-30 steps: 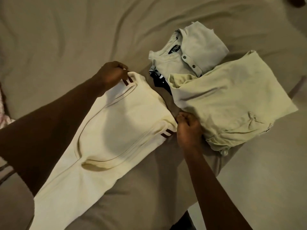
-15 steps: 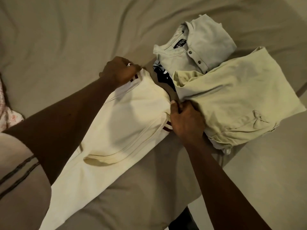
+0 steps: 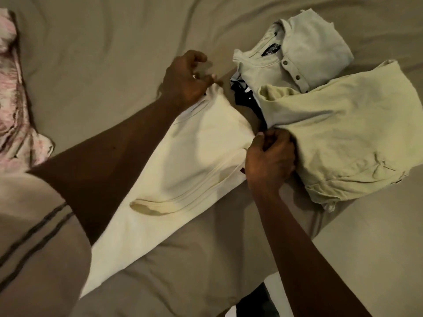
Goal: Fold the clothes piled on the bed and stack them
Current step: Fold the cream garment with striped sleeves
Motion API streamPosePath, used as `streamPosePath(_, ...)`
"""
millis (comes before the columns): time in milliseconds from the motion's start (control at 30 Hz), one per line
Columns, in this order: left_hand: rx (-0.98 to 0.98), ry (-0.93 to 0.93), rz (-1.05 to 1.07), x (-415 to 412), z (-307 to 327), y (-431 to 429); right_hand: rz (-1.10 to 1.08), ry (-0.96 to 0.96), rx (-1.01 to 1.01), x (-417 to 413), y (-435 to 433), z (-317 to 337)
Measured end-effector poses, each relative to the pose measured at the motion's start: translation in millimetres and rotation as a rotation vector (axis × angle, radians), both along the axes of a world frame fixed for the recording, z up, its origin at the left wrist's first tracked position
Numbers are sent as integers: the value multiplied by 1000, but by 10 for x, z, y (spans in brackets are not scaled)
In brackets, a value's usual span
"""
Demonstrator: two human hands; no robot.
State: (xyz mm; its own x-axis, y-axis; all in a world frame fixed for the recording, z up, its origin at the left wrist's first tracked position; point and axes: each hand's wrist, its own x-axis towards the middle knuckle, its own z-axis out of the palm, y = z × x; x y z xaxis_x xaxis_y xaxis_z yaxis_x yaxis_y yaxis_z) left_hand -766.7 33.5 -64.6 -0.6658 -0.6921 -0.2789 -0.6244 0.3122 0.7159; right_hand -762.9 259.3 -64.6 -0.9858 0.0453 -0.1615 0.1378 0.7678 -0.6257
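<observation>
A long cream garment (image 3: pixel 194 156) with dark red stripes at its end lies flat across the beige bed sheet (image 3: pixel 103 53). My left hand (image 3: pixel 187 78) pinches its far corner, with some fingers raised. At the garment's right corner my right hand (image 3: pixel 270 159) grips the edge in curled fingers, touching the folded pale green garment (image 3: pixel 343 138). That green piece overlaps a folded grey-green button shirt (image 3: pixel 309 49). A dark garment (image 3: pixel 242 92) peeks out between them.
A pink patterned cloth (image 3: pixel 13 99) lies at the left edge of the bed. Wrinkled sheet stretches beyond the hands. The bed's corner falls away at the lower right, with something dark (image 3: pixel 254 303) below it.
My right hand has slid along the cream garment's end up against the green garment. My left hand keeps the far corner, its fingers now more lifted.
</observation>
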Motion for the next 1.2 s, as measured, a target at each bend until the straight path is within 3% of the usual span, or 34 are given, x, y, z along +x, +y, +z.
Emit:
streamPosePath(67, -180, 33, 40, 247, 102, 116, 187, 132, -9, 164, 60, -4)
streamPosePath(133, -195, 47, 53, 620, 219, 285, 373, 125, -13, 242, 187, -1)
streamPosePath(267, 9, -437, -174, 1650, 365, 557, 594, -60, 25, 173, 378, -72)
streamPosePath(400, 8, -761, -295, 2424, 333, 628, 676, -52, 149, -84, 274, -110)
streamPosePath(467, -18, -738, -305, 2603, 207, 626, 619, -51, 81, -187, 186, -67)
streamPosePath(533, -133, -553, -217, 2730, 59, 616, 576, 16, 96, -200, 123, -65)
streamPosePath(633, -299, -276, -89, 2780, -102, 663, 567, 130, 323, -60, 21, -89)
streamPosePath(700, -398, -201, -71, 2786, -108, 741, 547, 221, 456, 163, -88, -30)
streamPosePath(767, -472, -149, 55, 2933, -76, 805, 624, 374, 366, 554, -278, 46)
streamPosePath(833, -459, -58, 315, 3089, -31, 907, 808, 413, 153, 974, -411, 84)
streamPosePath(933, -421, -74, 840, 3732, 18, 1022, 1200, 147, -140, 1826, -664, 10)
streamPosePath(1000, -347, -258, 1170, 4253, 11, 1053, 1436, 27, -126, 2293, -779, -68)
streamPosePath(1067, -216, -468, 1350, 4798, -41, 1007, 1652, -65, -21, 2681, -920, -161)
streamPosePath(1133, -96, -509, 1348, 5121, -137, 922, 1729, -97, 107, 2848, -1030, -226)
streamPosePath(1200, -37, -422, 1321, 5340, -216, 804, 1665, -56, 113, 2986, -1118, -279)
